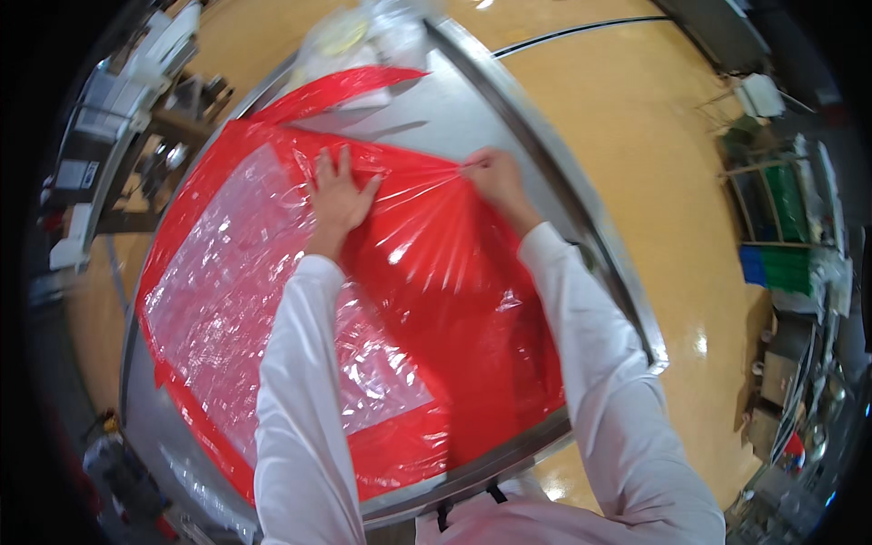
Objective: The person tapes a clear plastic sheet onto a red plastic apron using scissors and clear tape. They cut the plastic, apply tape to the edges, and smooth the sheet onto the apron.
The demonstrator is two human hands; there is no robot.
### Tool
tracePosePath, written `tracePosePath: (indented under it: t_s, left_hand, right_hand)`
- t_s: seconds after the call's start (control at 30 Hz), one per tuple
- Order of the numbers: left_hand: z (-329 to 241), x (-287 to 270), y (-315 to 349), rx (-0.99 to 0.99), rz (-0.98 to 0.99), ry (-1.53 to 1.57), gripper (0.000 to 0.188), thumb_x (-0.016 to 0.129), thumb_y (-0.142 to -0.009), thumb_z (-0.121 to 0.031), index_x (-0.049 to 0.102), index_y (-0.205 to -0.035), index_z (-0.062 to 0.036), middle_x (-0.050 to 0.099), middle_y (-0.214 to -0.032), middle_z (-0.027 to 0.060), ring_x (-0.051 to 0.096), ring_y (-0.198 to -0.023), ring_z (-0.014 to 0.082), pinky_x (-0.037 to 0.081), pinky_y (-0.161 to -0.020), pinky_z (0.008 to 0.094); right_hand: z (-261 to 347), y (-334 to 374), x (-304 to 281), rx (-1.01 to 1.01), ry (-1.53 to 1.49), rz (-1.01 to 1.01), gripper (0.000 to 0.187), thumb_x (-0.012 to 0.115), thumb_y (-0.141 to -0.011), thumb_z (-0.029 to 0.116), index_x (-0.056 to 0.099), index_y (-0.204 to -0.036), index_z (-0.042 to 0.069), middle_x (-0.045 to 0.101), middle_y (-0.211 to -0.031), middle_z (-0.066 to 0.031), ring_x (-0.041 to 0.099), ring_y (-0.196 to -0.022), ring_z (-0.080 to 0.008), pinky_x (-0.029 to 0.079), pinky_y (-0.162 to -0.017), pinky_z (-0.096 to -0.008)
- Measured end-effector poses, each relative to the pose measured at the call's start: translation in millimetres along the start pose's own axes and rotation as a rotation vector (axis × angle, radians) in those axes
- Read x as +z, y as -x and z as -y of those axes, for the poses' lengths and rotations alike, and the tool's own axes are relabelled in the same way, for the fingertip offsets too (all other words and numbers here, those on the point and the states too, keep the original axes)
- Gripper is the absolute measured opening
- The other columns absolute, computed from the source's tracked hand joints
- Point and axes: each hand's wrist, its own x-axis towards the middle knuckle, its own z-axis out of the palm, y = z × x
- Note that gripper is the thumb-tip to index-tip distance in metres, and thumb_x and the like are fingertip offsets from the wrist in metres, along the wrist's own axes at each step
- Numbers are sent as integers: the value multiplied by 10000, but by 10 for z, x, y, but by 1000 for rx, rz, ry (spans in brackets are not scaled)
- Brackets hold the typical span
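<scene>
A large red plastic sheet (427,336) lies spread over a metal table. On its left half rests a clear, shiny plastic film or bag (218,272), through which a pale pinkish area shows. My left hand (339,200) presses flat on the red plastic near its far edge, fingers spread. To the right, my right hand (495,182) pinches the sheet's far right edge, and creases fan out from that grip. A loose red strip (341,89) stretches beyond the sheet's far left corner.
The table (472,100) has a raised metal rim. Clear plastic bags (363,41) are heaped at its far end. At the left stand cluttered shelves (136,118). Along the right, across a yellowish floor (627,136), are racks with green and blue items (783,259) and boxes.
</scene>
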Motion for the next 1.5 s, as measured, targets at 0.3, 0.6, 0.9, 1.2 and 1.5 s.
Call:
tracePosePath:
  t_s: [0.3,0.6,0.9,1.2,1.5]
  left_hand:
    - [486,-494,-902,395,-42,36,472,491,-946,-432,603,-1296,-137,621,-1268,100,525,-1228,290,317,-1075,508]
    - [-259,-891,-1081,671,721,136,367,758,-780,-233,684,-1067,-17,683,-982,118,634,-910,275,487,-851,365]
    - [223,-1460,-1540,186,722,229,425,689,-853,-348,691,-1118,-16,713,-962,99,638,-938,198,468,-884,325]
    - [753,-1965,-2083,553,-252,-614,338,628,-891,-314,653,-1037,-10,684,-978,150,615,-957,294,428,-865,418]
    - [356,-1675,-2371,409,-512,-83,182,584,-894,-152,667,-981,-16,696,-911,126,646,-849,254,502,-760,389]
  right_hand:
    - [240,16,100,-15,87,54,169,711,-777,151,712,-844,-4,714,-787,-150,689,-729,-242,535,-698,-345]
    - [155,117,123,5,-261,-16,139,642,-835,125,656,-853,-12,608,-612,-47,542,-548,-125,424,-533,-304]
    - [228,320,-72,-40,-192,57,117,642,-886,126,636,-906,11,539,-575,-2,465,-530,-77,378,-508,-276]
    - [138,335,-48,-55,-190,36,147,665,-871,162,653,-917,24,614,-686,-57,539,-615,-122,436,-597,-287]
    - [276,266,-111,78,158,-102,253,724,-845,262,666,-817,18,612,-625,-83,581,-578,-198,460,-580,-342]
